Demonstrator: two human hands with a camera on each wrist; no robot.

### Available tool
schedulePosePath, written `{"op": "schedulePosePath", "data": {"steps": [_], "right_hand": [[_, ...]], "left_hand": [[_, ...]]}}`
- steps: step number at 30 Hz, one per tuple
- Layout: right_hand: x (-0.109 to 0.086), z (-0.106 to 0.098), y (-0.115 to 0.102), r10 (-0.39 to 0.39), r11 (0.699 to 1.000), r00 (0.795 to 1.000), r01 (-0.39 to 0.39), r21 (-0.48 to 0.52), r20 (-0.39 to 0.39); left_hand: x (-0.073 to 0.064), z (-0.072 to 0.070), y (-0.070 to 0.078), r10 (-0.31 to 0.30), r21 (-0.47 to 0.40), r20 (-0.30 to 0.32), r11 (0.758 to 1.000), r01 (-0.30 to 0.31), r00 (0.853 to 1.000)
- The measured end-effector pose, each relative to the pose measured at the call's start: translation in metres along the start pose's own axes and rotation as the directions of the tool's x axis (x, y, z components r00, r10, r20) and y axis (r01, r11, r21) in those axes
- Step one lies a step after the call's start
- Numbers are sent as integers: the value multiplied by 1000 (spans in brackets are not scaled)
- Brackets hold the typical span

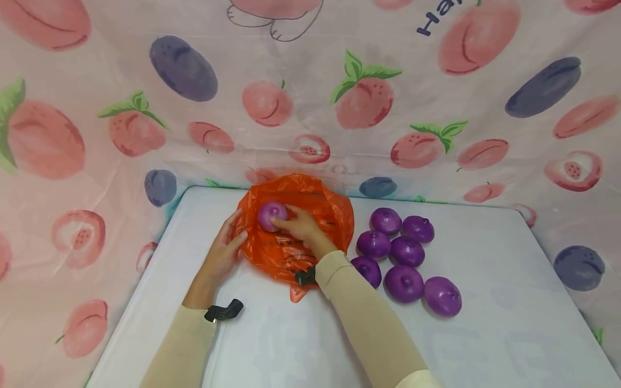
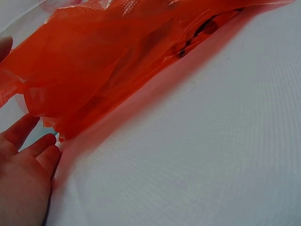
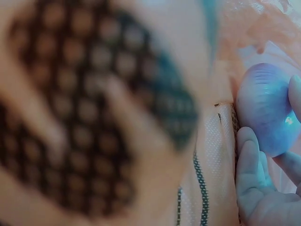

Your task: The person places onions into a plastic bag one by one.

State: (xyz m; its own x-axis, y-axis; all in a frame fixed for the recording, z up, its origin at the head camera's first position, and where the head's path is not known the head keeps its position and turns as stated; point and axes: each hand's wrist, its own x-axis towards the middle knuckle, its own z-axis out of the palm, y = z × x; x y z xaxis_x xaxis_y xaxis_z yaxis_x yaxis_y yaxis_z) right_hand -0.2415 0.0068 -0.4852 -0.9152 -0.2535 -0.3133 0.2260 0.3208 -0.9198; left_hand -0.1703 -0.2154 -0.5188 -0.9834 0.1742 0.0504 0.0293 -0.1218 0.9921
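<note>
From the near edge of the white table (image 1: 276, 345), two beige sleeves (image 1: 364, 312) reach forward, a black wrist device (image 1: 225, 311) at the left cuff. Farther in, left of the table's middle, the left hand (image 1: 227, 257) lies along the left side of an orange-red plastic bag (image 1: 341, 209), thumb and loosely extended fingers spread apart. The right hand (image 1: 303, 226) pinches one purple onion (image 1: 269, 213) between thumb and fingers; this onion sits within the outline of the bag's mouth, to the right of the left hand's fingertips, though how deep cannot be told. Seven more purple onions (image 1: 404, 284) cluster right of the bag, toward the table's right edge. The left wrist view adds the bag's outer wall and its reddish cast on the table; the right wrist view gives the gripped onion's faintly ribbed side, beside a blurred dark mesh pattern (image 3: 70, 108). Beyond the table's far edge hangs a fruit-printed pink cloth (image 1: 301, 59).
</note>
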Motion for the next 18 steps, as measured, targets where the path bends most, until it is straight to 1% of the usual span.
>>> {"op": "schedulePosePath", "data": {"steps": [2,5,11,15,18], "right_hand": [[-1,0,0,-7,1000,1000,7,-1,-4],[-4,0,-1,-16,999,999,15,-28,-28],[-11,-1,-6,-13,998,999,9,-64,-52],[-18,-5,-15,-26,994,997,17,-108,-74],[-25,-8,-26,-60,989,995,48,-141,-82]], "left_hand": [[0,0,1,-2,-13,5,1000,2,1000],[0,1,0,1,-17,16,1000,-1,1000],[-2,0,0,-5,-28,6,1000,5,1000],[-1,1,1,-18,-17,3,1000,18,1000],[-1,1,2,-27,0,-1,1000,27,1000]]}}
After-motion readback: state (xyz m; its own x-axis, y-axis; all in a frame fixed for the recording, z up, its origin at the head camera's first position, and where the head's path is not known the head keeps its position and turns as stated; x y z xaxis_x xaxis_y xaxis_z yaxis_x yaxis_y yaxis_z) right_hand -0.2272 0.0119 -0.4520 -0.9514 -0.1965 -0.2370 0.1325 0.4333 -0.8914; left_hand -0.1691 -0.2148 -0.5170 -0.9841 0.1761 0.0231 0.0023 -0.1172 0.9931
